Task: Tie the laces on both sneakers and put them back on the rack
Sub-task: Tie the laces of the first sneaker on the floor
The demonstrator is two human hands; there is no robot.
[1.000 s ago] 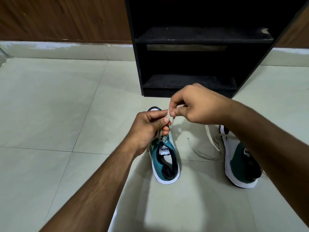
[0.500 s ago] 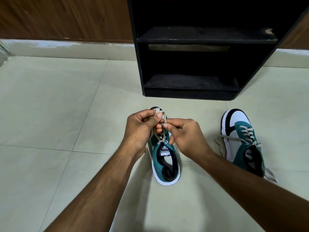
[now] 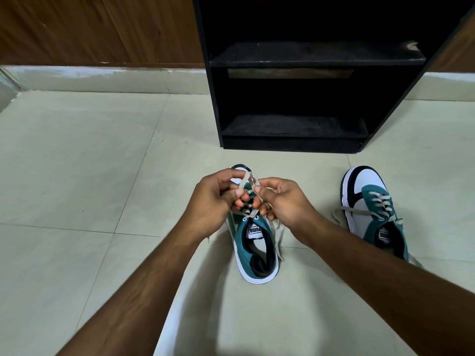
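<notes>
lace [image 3: 247, 180] pinched between both hands [image 3: 250, 199]

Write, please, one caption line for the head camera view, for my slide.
Both hands, left hand and right hand, loop the lace of the left sneaker; the right sneaker waits untied.

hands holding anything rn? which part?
Both hold the laces of the near sneaker. The left hand and right hand each pinch a lace strand above the tongue, forming loops. The far sneaker is untouched.
</notes>
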